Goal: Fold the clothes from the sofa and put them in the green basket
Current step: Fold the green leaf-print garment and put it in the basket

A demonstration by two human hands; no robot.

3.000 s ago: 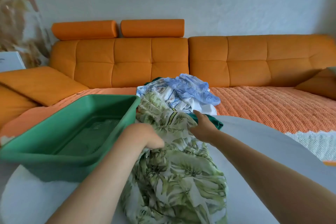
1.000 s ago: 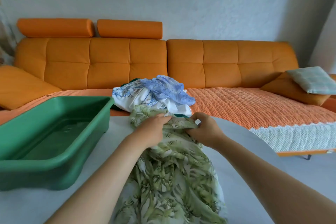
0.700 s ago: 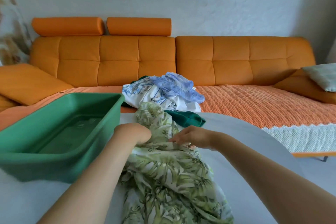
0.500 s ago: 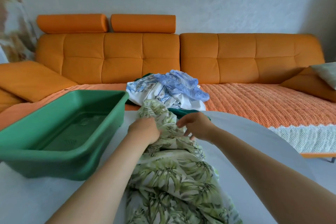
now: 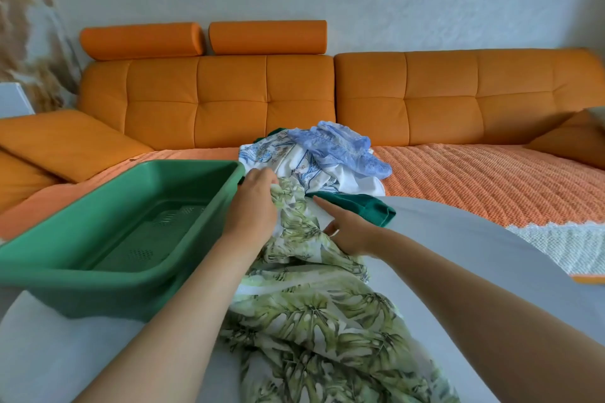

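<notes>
**Q:** What does the left hand (image 5: 252, 206) hold?
**A:** Its fingers curl round the far end of the leaf-print garment (image 5: 314, 311). They bunch the cloth just beside the far right corner of the green basket (image 5: 98, 285).

**Q:** And the right hand (image 5: 352, 234)?
**A:** It rests on the same garment, with the index finger (image 5: 319, 203) straight and pointing toward the sofa (image 5: 229, 101) and the thumb lying against the cloth. The other fingers are hidden under the palm, so whether they pinch any fabric cannot be told.

**Q:** Where does the garment lie?
**A:** It lies crumpled on the white table (image 5: 474, 255), running from the hands toward the viewer between the two forearms, just right of the basket.

**Q:** Where is the basket?
**A:** It stands on the left part of the table, and its perforated floor is visible.

**Q:** Where are the other clothes?
**A:** They are piled on the sofa seat at the table's far edge. The white garment with blue print (image 5: 294, 163) has the pale blue ruffled garment (image 5: 340, 147) on top of it. The dark green garment (image 5: 363, 209) reaches onto the table, just beyond the right index finger.
</notes>
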